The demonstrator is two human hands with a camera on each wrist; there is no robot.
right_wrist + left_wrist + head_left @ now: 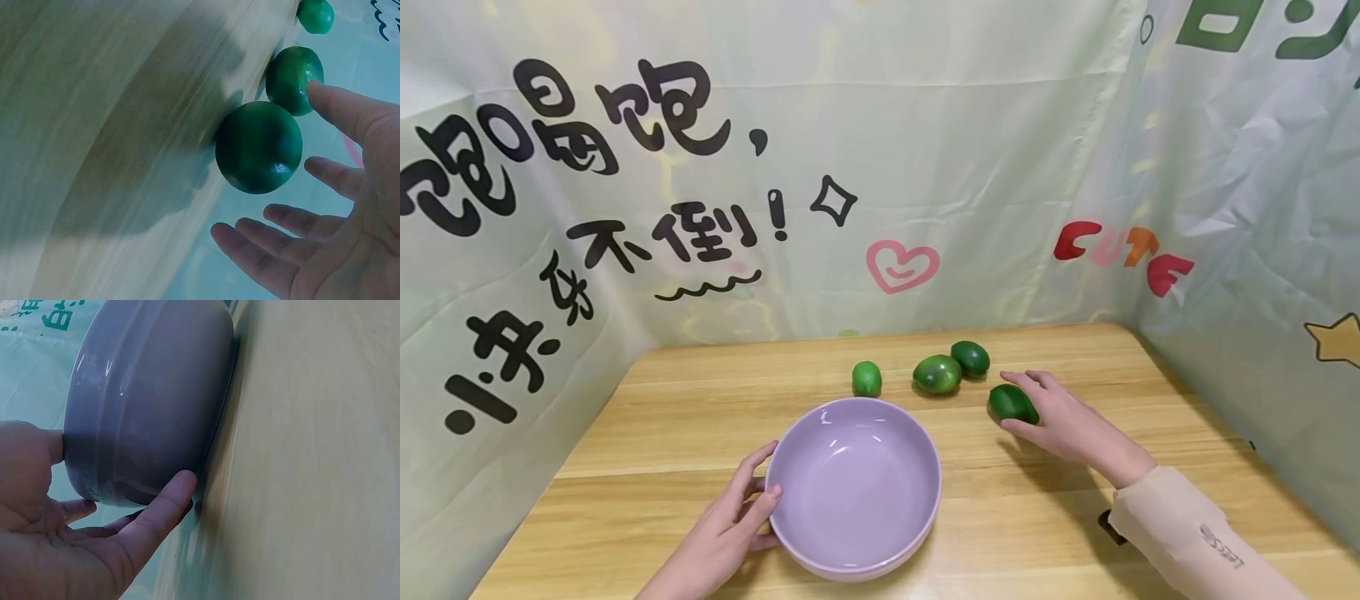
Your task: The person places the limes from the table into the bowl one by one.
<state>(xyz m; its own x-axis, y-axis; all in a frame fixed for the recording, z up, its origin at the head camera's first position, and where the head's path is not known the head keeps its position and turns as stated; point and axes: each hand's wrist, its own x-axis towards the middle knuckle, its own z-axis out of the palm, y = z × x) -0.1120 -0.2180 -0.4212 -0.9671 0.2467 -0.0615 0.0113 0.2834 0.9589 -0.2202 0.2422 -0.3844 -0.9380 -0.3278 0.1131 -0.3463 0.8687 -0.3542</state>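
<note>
A glossy lilac bowl (856,483) stands on the wooden table, its inside bare. At its left side my left hand (730,517) holds it, thumb at the rim and fingers along the outer wall; the left wrist view shows these fingers (159,509) against the bowl (150,400). My right hand (1060,421) reaches over a dark green lime (1011,403), fingers spread around it. In the right wrist view a gap shows between the fingers of the right hand (350,219) and the nearest lime (259,147).
Farther back lie a mottled green lime (937,375) and a dark one (970,359) close together. A smaller bright green lime (867,379) sits just behind the bowl. Printed cloth (985,167) hangs behind and beside the table (700,417). A small black object (1111,527) shows by the right sleeve.
</note>
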